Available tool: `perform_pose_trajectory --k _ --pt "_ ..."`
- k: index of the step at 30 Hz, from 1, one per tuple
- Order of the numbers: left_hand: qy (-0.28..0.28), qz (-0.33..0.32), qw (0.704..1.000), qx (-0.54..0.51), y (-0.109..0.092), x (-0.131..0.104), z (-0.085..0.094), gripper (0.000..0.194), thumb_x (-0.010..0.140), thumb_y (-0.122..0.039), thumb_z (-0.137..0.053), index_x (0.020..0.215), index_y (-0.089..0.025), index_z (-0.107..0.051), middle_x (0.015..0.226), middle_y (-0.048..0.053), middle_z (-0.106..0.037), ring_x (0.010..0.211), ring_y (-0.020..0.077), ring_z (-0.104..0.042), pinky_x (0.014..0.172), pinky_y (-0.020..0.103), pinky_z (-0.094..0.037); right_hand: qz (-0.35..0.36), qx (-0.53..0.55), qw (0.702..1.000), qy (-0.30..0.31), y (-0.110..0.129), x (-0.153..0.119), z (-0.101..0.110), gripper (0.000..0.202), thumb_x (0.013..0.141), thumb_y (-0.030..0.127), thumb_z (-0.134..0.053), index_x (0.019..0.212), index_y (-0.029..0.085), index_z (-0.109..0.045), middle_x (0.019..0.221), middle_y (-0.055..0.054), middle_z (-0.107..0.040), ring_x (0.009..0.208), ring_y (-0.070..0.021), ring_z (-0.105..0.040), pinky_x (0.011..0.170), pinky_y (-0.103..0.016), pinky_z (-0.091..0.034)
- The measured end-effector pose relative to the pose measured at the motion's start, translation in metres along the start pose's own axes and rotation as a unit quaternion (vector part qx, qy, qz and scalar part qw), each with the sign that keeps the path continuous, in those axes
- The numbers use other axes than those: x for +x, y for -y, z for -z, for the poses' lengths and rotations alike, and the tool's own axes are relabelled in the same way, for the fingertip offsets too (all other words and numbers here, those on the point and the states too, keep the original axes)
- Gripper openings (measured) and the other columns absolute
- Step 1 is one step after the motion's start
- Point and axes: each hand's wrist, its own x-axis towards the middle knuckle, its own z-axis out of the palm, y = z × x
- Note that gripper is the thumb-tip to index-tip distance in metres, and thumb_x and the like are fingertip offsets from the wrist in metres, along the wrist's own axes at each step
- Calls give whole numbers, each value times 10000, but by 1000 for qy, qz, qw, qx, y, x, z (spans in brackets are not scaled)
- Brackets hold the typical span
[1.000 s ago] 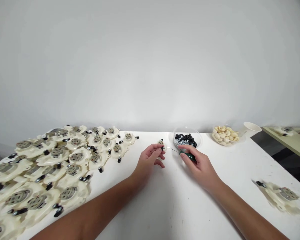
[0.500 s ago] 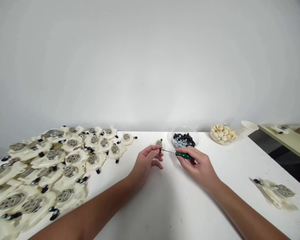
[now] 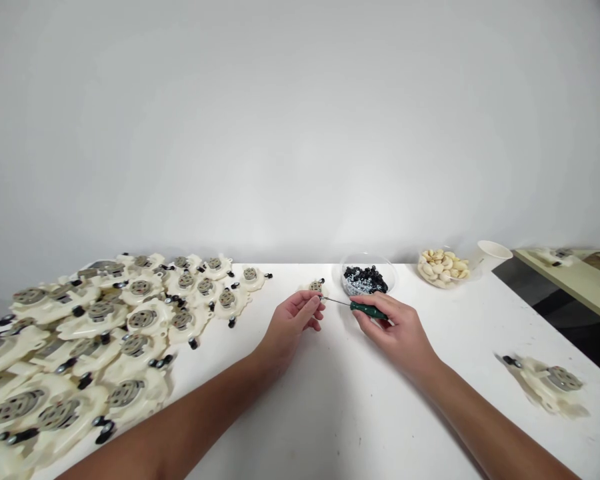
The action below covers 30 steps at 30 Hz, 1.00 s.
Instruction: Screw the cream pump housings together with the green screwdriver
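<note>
My right hand grips the dark green handle of a screwdriver, its thin shaft pointing left. At the shaft's tip, the thumb and fingers of my left hand are pinched together on a small black part, now mostly hidden by the fingertips. Just behind them lies a cream plastic housing with a grey motor, partly covered by my left hand. Beyond my right hand stands a clear bowl containing small black parts and silvery screws.
Many cream motor housings with black-tipped ends are heaped across the left side. A single housing lies on the right. A bowl of cream pieces and a white cup stand at the back right, near a greenish ledge.
The fingers of my left hand have closed further around the screwdriver tip, covering the black part that showed before. My right hand keeps the same grip. The whole view has shifted slightly.
</note>
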Motion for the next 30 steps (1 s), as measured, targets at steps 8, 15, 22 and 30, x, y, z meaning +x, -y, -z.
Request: perform_pose_trajectory --k 8,15,22,30 --pt "10 -18 999 36 4 0 3 317 892 -455 -727 1044 -177 -706 873 22 -643 701 119 -562 681 259 -486 10 -11 1000 3 -2 0 2 222 940 290 -641 1114 252 -773 826 -41 -677 642 -172 -547 543 -296 -433" --pt "7 -21 998 60 5 1 2 352 873 -462 -741 1058 -165 -699 870 30 -647 693 124 -560 662 258 -491 -5 -7 1000 3 1 1 4 214 925 304 -650 1080 235 -781 887 -64 -731 702 -191 -624 528 -282 -466" --pt "7 -27 997 66 6 1 1 351 865 -464 -746 1044 -167 -691 863 22 -646 673 122 -556 640 261 -492 3 -3 1000 9 1 2 6 207 915 295 -656 1070 234 -779 899 -65 -744 741 -198 -662 556 -275 -512" --pt "10 -37 997 67 7 2 2 319 911 -451 -702 1054 -170 -655 847 8 -615 666 113 -553 647 258 -492 -76 -21 992 100 -8 3 4 197 922 383 -680 1032 225 -725 775 -8 -687 635 -164 -590 559 -271 -457"
